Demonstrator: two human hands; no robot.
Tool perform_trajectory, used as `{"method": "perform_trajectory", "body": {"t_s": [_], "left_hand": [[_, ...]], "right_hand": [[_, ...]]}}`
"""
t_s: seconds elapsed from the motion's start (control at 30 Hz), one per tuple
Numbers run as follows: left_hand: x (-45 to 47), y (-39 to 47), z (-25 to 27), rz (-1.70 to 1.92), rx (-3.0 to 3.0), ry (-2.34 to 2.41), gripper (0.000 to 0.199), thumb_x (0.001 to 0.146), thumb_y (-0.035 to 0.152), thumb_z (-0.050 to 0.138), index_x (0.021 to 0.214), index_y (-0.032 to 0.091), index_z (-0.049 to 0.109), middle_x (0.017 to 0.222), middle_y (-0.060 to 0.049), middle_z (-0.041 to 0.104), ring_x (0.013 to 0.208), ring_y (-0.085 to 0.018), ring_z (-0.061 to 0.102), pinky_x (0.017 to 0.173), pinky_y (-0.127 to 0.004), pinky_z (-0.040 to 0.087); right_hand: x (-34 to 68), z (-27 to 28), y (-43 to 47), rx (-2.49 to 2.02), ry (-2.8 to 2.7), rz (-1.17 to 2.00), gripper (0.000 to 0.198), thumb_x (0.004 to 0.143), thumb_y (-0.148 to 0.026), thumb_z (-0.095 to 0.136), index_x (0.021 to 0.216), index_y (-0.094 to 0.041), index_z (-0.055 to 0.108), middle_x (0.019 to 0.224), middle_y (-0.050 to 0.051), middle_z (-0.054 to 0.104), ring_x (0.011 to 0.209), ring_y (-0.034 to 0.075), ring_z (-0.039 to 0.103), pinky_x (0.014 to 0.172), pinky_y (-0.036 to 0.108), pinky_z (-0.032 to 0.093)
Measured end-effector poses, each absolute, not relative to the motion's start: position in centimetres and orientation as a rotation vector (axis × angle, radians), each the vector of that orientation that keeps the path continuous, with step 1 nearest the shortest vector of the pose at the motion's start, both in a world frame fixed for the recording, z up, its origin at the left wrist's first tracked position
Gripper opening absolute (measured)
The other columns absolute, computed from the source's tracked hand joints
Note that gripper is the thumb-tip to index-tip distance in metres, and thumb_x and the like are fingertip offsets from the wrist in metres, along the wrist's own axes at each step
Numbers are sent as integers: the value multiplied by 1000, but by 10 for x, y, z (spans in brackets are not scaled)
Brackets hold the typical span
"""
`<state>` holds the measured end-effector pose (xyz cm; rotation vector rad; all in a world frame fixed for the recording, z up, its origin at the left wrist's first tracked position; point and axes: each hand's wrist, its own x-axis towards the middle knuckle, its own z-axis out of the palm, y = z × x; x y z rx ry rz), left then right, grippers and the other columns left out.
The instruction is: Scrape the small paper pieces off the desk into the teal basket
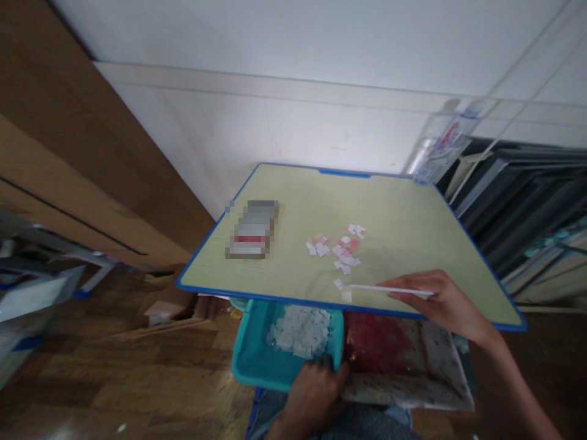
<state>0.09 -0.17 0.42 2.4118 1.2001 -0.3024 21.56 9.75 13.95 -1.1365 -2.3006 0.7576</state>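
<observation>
My right hand (426, 299) is above the table's near right part, closed on a thin white stick (367, 288). The stick points left, its tip beside small white paper-like pieces (338, 285) near the front edge. Farther back lies a loose scatter of white and pink pieces (346, 252). Below the table edge, my left hand (316, 385) has its fingers curled at the near right rim of a teal plastic basin (257, 360). Inside the basin is a heap of white square pieces (300, 330).
The pale yellow table (389, 208) has a blue border. A blurred-out phone-like object (253, 229) lies on its left. A clear bottle (447, 150) stands at the back right. Beside the basin, a stained tray (413, 391) holds something red. Dark panels (527, 189) lean at right.
</observation>
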Motion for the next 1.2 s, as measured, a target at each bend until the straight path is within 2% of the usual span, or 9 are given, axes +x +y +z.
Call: {"method": "perform_trajectory", "body": {"t_s": [0.27,0.67,0.83,1.2], "left_hand": [[1,-2,4,-343,2402,1224,43,74,34,50,112,21,38,89,-9,51,77,-24,52,63,-35,40],[1,-3,5,-306,2387,1229,39,73,34,51,109,21,42,88,-10,52,76,-24,52,63,-34,40],[0,-3,2,-267,2419,1219,45,72,36,52,112,21,39,87,-10,53,75,-25,52,62,-35,40],[1,-2,4,-315,2416,1202,40,76,38,46,111,20,39,87,-10,52,77,-25,52,63,-36,40]], "right_hand": [[215,132,106,-1255,-2202,737,22,76,-31,49,85,-21,66,75,2,68,62,15,61,55,23,48],[226,140,92,-1317,-2196,631,21,75,-30,50,88,-23,65,84,2,67,69,18,63,59,25,49],[215,135,98,-1266,-2205,669,22,77,-30,48,88,-22,65,83,3,68,67,17,62,57,24,48],[232,134,87,-1371,-2124,545,17,74,-29,51,84,-22,64,81,2,68,67,18,62,58,26,48]]}}
